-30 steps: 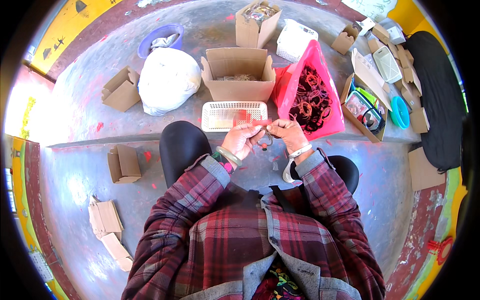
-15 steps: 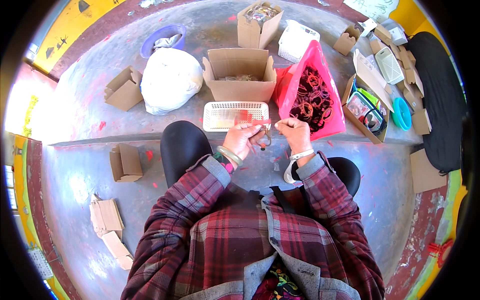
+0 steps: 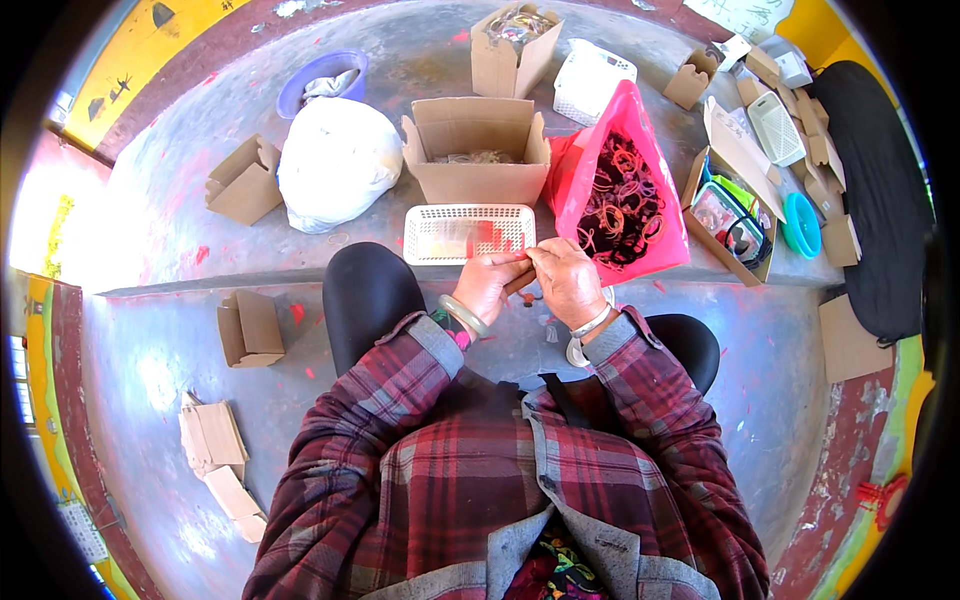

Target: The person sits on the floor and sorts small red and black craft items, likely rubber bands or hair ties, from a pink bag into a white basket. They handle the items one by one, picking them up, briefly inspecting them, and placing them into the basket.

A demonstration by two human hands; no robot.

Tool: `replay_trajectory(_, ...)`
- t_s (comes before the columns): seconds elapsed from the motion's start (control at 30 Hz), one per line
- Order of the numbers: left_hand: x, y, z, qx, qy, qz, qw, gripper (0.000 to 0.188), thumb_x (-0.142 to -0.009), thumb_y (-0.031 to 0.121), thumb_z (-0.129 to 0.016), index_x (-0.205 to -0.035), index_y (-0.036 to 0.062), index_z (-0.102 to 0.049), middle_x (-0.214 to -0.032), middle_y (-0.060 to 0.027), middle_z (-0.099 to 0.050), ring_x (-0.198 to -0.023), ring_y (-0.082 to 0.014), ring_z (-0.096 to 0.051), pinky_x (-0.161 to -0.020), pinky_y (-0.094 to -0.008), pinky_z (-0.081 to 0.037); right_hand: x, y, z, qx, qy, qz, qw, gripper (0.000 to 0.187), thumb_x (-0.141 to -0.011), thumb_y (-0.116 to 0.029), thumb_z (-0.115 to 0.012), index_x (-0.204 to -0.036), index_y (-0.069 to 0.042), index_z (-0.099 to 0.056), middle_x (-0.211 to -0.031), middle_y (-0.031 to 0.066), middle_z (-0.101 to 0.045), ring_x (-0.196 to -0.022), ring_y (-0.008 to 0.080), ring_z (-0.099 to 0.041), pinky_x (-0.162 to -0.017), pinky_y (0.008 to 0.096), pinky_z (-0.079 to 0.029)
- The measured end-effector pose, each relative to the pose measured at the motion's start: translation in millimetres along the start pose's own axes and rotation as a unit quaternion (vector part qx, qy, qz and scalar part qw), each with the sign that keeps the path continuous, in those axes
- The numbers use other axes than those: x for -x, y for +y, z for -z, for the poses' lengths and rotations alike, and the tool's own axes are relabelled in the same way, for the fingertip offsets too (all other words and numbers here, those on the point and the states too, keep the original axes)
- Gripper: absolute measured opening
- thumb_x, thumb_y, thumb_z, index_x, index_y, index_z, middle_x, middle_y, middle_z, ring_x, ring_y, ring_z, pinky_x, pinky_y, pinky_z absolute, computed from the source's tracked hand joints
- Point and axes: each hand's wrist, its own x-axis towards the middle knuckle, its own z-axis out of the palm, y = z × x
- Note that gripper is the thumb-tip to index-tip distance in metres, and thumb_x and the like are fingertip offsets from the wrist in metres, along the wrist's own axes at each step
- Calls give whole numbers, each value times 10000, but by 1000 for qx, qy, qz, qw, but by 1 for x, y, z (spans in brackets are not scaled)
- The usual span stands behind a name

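My left hand (image 3: pixel 487 287) and my right hand (image 3: pixel 568 282) meet just in front of a white perforated basket (image 3: pixel 412 240), fingertips pinched together. Between the tips shows a sliver of a small red strip (image 3: pixel 527 254); fingers cover the rest of it. A small dark dangling bit (image 3: pixel 530 298) shows beneath the hands, too small to make out. Red and clear pieces (image 3: pixel 487 236) lie inside the basket. Right of my right hand stands a pink-red plastic bag (image 3: pixel 668 228), full of dark, red and orange hair ties (image 3: pixel 622 195).
Behind the basket stands an open cardboard box (image 3: pixel 475 183), with a stuffed white bag (image 3: pixel 335 165) on its left. A box of mixed items (image 3: pixel 735 225) and a turquoise basin (image 3: pixel 803 228) are at right. A raised step edge (image 3: pixel 220 281) crosses before me.
My right hand has come left and closed in against the left fingertips. The red strip and tan loop, visible in my left hand before, are now mostly covered.
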Motion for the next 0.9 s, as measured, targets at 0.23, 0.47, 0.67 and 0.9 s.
replay_trajectory(0.23,-5,0,7,54,-38,-10,998,222,-863,2,-483,-1056,-96,-535,-1088,-177,-557,-1010,-250,-560,-923,-345,-442,1,1,2,37,6,-30,999,163,-737,-67,-566,-879,-4,-615,-820,123,-580,-778,302,-555,-685,383,-455)
replay_trajectory(0.47,-3,1,4,11,-40,18,999,244,-878,17,-460,-1101,-63,-523,-1107,-143,-554,-1001,-218,-561,-891,-313,-452,-2,-8,3,75,34,27,996,149,-706,-82,-589,-843,-32,-615,-783,83,-569,-757,263,-552,-664,363,-438)
replay_trajectory(0.67,-8,-9,9,-118,-50,-12,992,200,-890,66,-438,-995,-42,-569,-839,-84,-613,-677,-133,-585,-566,-246,-461,4,-3,-3,99,19,32,994,140,-659,-96,-583,-789,-46,-598,-757,71,-554,-729,262,-537,-646,367,-430)
replay_trajectory(0.9,-12,-17,13,-247,-52,-37,967,172,-870,9,-450,-965,-62,-574,-781,-32,-568,-658,-83,-510,-591,-215,-415,10,-2,-6,196,-22,51,979,117,-636,-150,-570,-721,-70,-574,-700,51,-519,-721,229,-522,-641,357,-403)
